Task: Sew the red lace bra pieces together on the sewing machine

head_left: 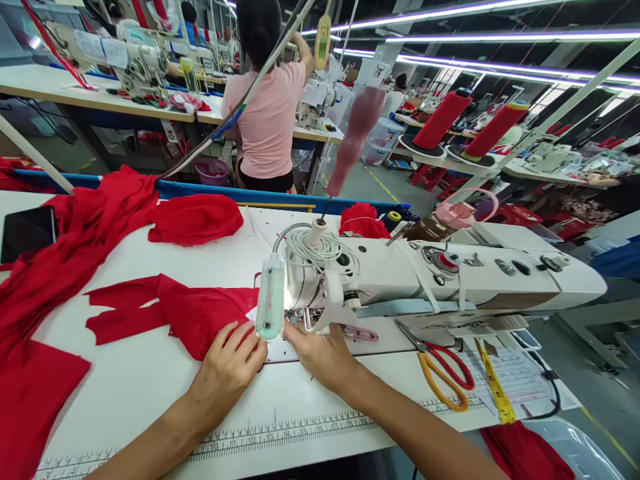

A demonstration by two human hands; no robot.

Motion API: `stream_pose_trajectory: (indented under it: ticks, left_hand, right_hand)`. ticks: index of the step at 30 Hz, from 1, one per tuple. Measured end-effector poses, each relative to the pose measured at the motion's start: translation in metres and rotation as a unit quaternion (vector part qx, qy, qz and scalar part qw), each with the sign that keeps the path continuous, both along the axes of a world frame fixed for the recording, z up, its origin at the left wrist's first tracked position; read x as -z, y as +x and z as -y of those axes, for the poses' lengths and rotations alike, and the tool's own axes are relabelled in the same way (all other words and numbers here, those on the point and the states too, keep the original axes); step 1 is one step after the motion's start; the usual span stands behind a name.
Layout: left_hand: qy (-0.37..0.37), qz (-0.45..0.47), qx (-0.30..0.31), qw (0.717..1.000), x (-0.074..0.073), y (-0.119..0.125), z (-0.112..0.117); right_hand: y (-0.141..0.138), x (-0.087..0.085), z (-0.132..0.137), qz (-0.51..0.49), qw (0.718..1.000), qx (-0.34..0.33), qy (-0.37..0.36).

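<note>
My left hand (233, 360) lies with its fingers stretched out on the right end of a red fabric piece (193, 317), close to the sewing machine's needle area. A white tag or paper corner shows beside the fingers. My right hand (325, 357) is under the head of the white sewing machine (385, 273), next to the presser foot. Its fingertips are partly hidden by the machine and a small clear lamp (271, 300), so what they touch cannot be made out. Pink-handled tweezers (360, 333) lie just behind that hand.
Scissors (443, 373) and a yellow tape measure (495, 383) lie at right. More red fabric (30, 353) covers the left side near a phone (29, 233). A ruler strip (280, 430) runs along the front edge. A person (267, 120) sits ahead.
</note>
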State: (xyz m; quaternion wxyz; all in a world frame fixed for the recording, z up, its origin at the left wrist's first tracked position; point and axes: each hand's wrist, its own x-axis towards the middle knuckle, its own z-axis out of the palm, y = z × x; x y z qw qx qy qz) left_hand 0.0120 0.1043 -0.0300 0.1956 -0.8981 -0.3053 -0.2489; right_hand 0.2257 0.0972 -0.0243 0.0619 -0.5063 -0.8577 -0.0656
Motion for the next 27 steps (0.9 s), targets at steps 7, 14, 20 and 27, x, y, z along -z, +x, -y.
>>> stream_pose_trajectory:
  ticks: [7,14,20,27]
  left_hand:
    - [-0.061,0.029,0.015,0.998,-0.001,-0.005,-0.001]
    - [-0.079,0.052,0.043,0.995,0.01,0.001,-0.009]
    - [-0.201,0.025,0.036,0.979,0.008,0.005,-0.016]
    - [-0.266,0.052,0.036,0.962,0.008,0.01,-0.026]
  right_hand:
    - [-0.008,0.0,-0.016,-0.012,0.998,-0.01,-0.061]
    - [0.023,-0.005,0.001,-0.053,0.996,-0.026,-0.067]
    - [0.014,0.012,0.008,-0.085,0.992,-0.084,0.025]
    - [0.018,0.02,0.005,-0.062,0.991,-0.056,0.105]
